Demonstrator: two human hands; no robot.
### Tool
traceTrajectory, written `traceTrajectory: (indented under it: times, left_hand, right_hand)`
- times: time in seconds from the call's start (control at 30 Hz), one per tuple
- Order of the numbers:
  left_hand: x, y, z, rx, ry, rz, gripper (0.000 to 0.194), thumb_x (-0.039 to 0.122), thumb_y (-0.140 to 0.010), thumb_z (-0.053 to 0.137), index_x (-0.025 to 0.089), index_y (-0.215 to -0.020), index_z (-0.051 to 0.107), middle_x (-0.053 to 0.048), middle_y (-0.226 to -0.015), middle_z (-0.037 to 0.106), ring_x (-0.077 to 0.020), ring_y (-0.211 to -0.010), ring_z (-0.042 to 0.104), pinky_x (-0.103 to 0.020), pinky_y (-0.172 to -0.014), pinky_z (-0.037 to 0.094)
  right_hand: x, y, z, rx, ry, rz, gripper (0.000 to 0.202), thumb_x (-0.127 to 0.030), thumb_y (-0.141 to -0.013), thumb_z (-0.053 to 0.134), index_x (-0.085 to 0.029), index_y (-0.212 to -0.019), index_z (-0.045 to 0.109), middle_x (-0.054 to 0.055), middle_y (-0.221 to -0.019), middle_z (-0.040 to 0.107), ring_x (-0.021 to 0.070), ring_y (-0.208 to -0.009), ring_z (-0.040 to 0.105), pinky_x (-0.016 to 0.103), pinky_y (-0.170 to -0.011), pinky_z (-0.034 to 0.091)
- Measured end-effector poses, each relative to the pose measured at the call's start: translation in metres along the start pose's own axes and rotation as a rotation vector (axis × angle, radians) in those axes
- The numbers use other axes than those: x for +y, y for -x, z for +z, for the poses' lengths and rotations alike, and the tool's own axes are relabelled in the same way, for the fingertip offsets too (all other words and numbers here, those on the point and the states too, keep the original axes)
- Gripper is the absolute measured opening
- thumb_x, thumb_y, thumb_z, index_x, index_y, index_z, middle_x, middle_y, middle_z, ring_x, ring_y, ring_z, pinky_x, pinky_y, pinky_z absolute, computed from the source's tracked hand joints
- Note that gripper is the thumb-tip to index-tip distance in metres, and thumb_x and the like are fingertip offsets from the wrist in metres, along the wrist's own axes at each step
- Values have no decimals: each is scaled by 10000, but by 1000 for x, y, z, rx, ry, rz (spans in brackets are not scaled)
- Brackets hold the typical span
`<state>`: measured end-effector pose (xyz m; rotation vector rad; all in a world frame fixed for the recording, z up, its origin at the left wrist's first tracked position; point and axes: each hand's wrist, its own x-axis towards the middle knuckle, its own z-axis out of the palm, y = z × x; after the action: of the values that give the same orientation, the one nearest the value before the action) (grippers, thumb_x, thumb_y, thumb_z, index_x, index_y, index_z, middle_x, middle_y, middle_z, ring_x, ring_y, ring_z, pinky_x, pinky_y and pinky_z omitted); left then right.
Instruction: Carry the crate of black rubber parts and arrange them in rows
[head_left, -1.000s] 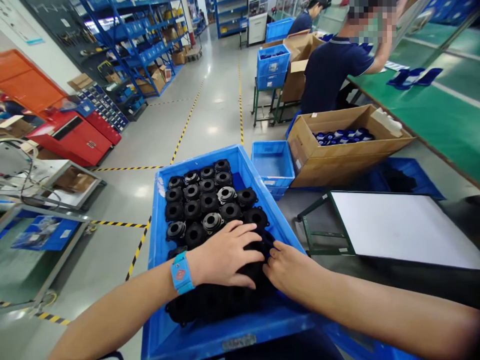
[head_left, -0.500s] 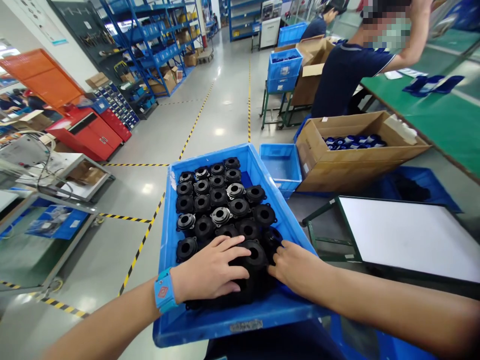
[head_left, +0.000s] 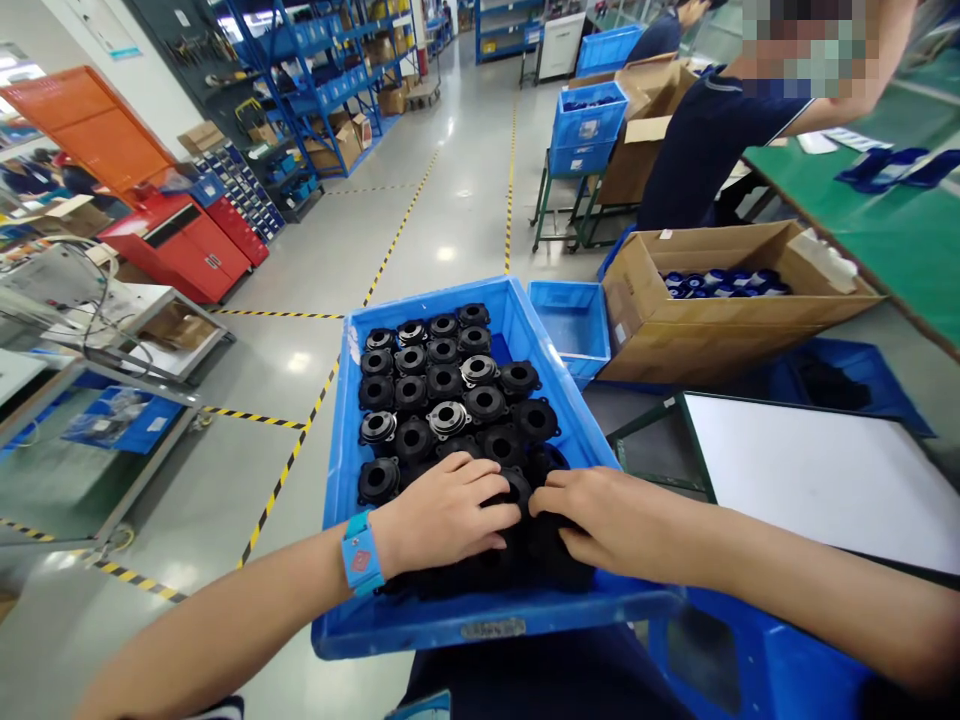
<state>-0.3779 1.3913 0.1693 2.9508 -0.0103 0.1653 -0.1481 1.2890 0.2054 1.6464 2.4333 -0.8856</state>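
A blue plastic crate (head_left: 335, 450) in front of me holds rows of black round parts (head_left: 444, 382), each with a centre hole and small flange ears. A few have shiny silver rings, like the silver-ringed part (head_left: 448, 419). My left hand (head_left: 450, 508), with a blue strap on its wrist, lies over the front rows, fingers apart and bent, their tips touching parts. My right hand (head_left: 611, 515) is closed with curled fingers around a black round part (head_left: 555, 550) at the crate's right front. The hands cover part of the front rows.
Right of the crate are a small blue bin (head_left: 568, 325), a cardboard box (head_left: 690, 335) of blue-and-white parts and a white-topped stand (head_left: 817, 470). A person (head_left: 697, 145) sits by a green table (head_left: 847, 215). A metal cart (head_left: 97, 460) stands left, on a taped floor.
My right hand has moved from the crate's right side up over the front right parts, nearer my left hand. My left hand has shifted slightly right, and the view has tilted a little.
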Motion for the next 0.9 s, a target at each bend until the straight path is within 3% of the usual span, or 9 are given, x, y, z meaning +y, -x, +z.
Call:
traceTrajectory:
  times: [0.13,0.3,0.5,0.67,0.8,0.9]
  left_hand:
    - [1,0,1,-7,14,2,490,621,-896,593,214,-1171,610,-80,-1162,616,-255,-1112,539,-405,-935,395]
    - [11,25,-1,-107,80,20,266,423,-882,710,249,-1068,634,-29,-1131,587,-187,-977,538,-341,-818,401]
    - [19,51,-5,-155,175,-163,200,418,-927,645,244,-1025,631,-32,-1057,563,-181,-903,538,-315,-776,412]
    - [27,53,5,-124,136,-240,157,372,-945,621,266,-1055,655,-38,-1052,540,-179,-865,536,-319,-755,413]
    - [30,46,12,-121,107,-216,184,425,-925,638,249,-966,670,-45,-1054,525,-190,-878,527,-330,-750,413]
    - [29,47,10,-111,115,-206,210,435,-940,615,264,-1050,670,-51,-1076,525,-192,-902,531,-326,-763,414]
  right_hand:
    - [-4,-5,19,87,-62,93,187,-116,-853,503,-201,-1011,553,24,-920,665,179,-780,656,290,-635,393]
    - [-7,-13,38,122,129,106,130,-95,-858,513,-195,-940,533,29,-877,652,200,-761,659,302,-599,332]
    - [-15,-18,37,75,263,108,244,-28,-813,510,-197,-983,555,29,-836,643,213,-720,668,322,-551,289]
    - [-30,-24,38,91,277,28,259,7,-834,484,-189,-966,589,52,-892,649,229,-784,668,326,-576,368]
    - [-26,-21,27,44,154,-34,213,-34,-872,526,-186,-958,648,56,-965,669,228,-869,669,319,-633,437]
    - [-12,-12,17,19,-43,-75,199,-115,-876,632,-240,-1027,664,12,-1085,674,179,-905,679,280,-726,462]
